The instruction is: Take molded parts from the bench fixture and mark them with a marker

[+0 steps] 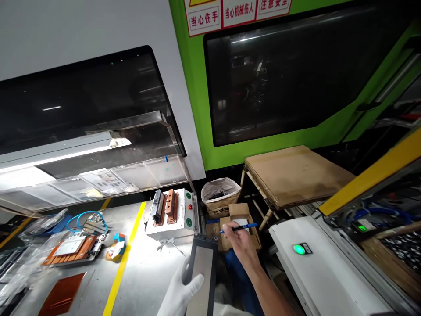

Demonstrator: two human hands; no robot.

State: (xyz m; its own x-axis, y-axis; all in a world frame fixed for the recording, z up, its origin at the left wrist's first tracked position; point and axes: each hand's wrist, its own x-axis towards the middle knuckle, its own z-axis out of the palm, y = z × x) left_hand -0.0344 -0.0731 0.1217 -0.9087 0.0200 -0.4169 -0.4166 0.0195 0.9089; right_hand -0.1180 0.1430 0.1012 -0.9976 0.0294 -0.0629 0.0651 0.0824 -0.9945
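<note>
White-gloved left hand (180, 287) under grey panel (201, 276), right hand (240, 242) pinching blue pen (239, 227).

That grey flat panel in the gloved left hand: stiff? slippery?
The flat panel looks rigid: it stands out straight from the left hand, which holds only its lower end, with no visible sag. Its dark frame and smooth grey face suggest it could slip against the white glove. Probably light for its size, since one hand carries it.

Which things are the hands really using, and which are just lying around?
In use:
left hand, gloved, holding grey panel
right hand, bare, holding blue pen

Lying about:
white box with buttons
blue tubing
lined bin
cardboard sheet
</note>
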